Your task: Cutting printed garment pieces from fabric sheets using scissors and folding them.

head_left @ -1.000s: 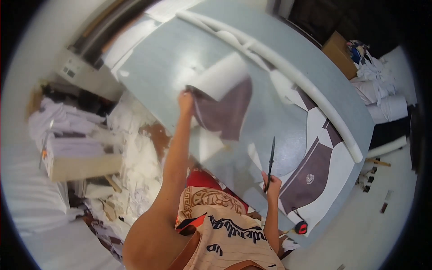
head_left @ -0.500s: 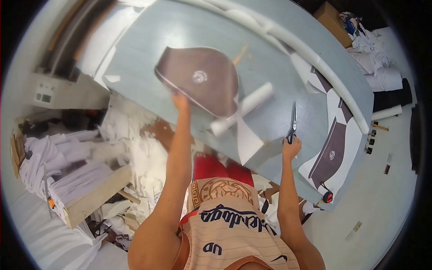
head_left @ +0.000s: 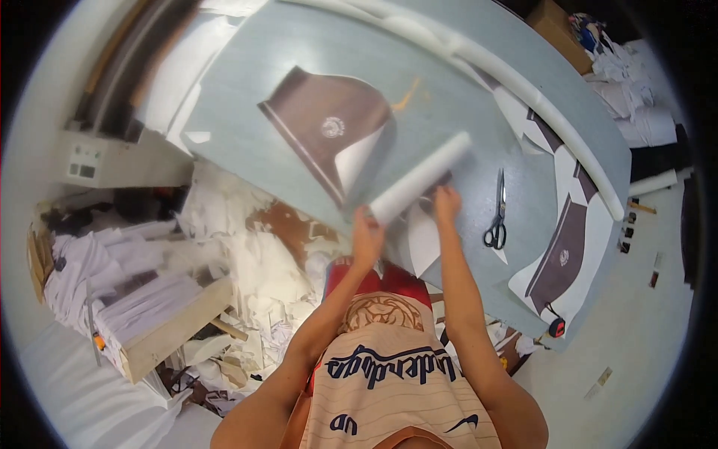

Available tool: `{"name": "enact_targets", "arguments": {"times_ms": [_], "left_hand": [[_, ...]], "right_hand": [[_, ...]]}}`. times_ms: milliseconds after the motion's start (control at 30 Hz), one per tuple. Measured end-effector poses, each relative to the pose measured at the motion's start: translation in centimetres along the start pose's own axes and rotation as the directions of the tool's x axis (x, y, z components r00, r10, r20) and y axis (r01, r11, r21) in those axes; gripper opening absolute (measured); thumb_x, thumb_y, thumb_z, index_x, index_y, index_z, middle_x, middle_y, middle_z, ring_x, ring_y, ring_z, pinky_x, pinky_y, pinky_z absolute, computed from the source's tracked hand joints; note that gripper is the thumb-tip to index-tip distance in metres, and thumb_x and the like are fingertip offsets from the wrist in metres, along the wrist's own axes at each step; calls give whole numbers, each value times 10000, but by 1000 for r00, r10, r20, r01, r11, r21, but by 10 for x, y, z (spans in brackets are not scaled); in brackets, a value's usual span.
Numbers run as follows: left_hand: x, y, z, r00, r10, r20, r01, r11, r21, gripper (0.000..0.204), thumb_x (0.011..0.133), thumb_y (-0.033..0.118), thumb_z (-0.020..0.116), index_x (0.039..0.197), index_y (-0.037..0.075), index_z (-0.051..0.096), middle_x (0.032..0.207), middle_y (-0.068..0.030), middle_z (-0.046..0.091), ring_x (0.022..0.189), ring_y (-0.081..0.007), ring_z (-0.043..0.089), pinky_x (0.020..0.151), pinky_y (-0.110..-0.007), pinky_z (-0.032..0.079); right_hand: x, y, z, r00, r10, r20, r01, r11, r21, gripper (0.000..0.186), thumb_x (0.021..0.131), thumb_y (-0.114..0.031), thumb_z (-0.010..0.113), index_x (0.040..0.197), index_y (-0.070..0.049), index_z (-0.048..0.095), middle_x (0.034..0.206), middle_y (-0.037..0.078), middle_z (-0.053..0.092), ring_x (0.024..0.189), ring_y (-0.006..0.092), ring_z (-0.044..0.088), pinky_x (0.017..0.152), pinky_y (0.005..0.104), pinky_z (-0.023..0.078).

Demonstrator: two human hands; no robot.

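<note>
My left hand [head_left: 366, 238] is closed on the near end of a roll of white sheet material [head_left: 422, 176], slanting over the table. My right hand [head_left: 447, 203] is closed at the roll's near side, its fingertips partly hidden and blurred. A white flap [head_left: 425, 243] hangs below the roll between my forearms. Beyond my left hand lies a cut brown piece [head_left: 318, 123] with a round white emblem, its lower right corner folded over to show a white back. Black-handled scissors [head_left: 498, 217] lie on the table to the right of my right hand.
A blue-grey table [head_left: 464, 97] carries a long white roll [head_left: 538, 101] along its far edge. At the right lie a printed brown-and-white sheet [head_left: 557, 258] and a tape measure [head_left: 556, 327]. White scraps [head_left: 262, 280] cover the floor at left, beside a wooden box [head_left: 176, 329] of folded sheets.
My right hand has let go of the scissors and moved left to the white roll. My left hand has left the brown piece and come to the roll's near end. The brown piece's corner is now folded.
</note>
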State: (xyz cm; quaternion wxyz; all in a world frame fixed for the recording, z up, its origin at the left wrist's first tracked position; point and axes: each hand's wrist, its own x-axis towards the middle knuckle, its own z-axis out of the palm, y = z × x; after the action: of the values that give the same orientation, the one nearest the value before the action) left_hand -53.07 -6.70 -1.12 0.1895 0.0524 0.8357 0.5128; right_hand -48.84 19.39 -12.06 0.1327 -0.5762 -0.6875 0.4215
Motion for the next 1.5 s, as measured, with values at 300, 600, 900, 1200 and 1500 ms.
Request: {"name": "enact_targets", "arguments": {"times_ms": [300,600,900,1200,1500], "left_hand": [[22,127,-117,986,-121,115,163,847,-505,232,930,80,684,1157,36,695,999,-31,683,828,-72,600,714,-224,462],[198,49,-289,959,-190,210,261,301,-917,383,965,114,570,1286,-93,576,1198,-147,662,1092,-247,648,936,-359,530],[367,-148,-350,719,-509,473,457,-166,-874,338,995,-5,445,1278,-188,464,1231,-270,587,1126,-386,626,1116,-453,497],[377,-125,-270,711,-516,478,703,487,-519,261,965,194,607,1179,52,654,862,-46,679,707,-152,621,606,-336,522],[375,-85,-248,844,-452,288,523,813,-256,246,958,259,634,1000,19,665,726,-46,630,551,-157,611,507,-291,525]], "right_hand": [[-71,-117,-104,991,-22,-129,102,752,652,227,994,-203,641,851,-28,624,804,-4,612,719,75,556,666,265,539],[-90,-280,108,976,-177,125,25,665,746,253,955,-208,652,851,19,611,821,65,637,717,120,584,667,311,529],[-107,-293,261,995,94,-45,-63,888,456,318,886,-251,616,960,58,618,897,218,665,840,328,617,809,437,471],[-107,-193,193,990,88,-114,-65,979,193,273,930,-244,662,946,24,612,820,176,663,772,298,628,769,414,494],[-120,-146,159,1000,-6,-4,6,997,73,307,998,-255,616,1132,18,660,924,113,699,832,189,634,761,359,501]]}}
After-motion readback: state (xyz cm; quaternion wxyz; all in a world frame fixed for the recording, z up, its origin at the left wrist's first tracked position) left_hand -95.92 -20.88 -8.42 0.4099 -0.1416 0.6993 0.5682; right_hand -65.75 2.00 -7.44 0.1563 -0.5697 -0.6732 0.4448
